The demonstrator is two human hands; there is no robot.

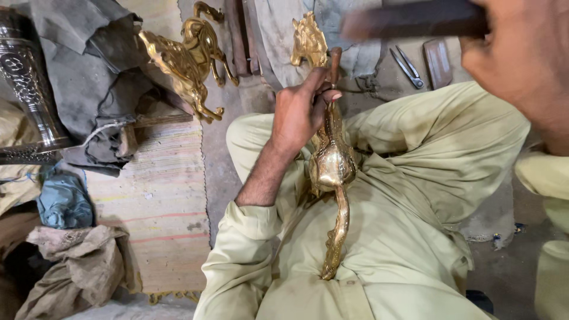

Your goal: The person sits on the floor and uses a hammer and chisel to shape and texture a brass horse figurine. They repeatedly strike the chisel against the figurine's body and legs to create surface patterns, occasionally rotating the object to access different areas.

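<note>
A shiny brass animal figure lies lengthwise on my lap, one leg pointing toward me and its head at the far end. My left hand grips a thin wooden-handled punch and holds it upright against the figure's back. My right hand is raised close to the camera at the upper right. It is shut on a dark handle, blurred, reaching left across the top of the view.
A second brass horse figure lies on grey cloth at the upper left. A tall engraved metal vase stands at the far left. Metal snips and a flat tool rest beyond my knee. A striped mat covers the floor.
</note>
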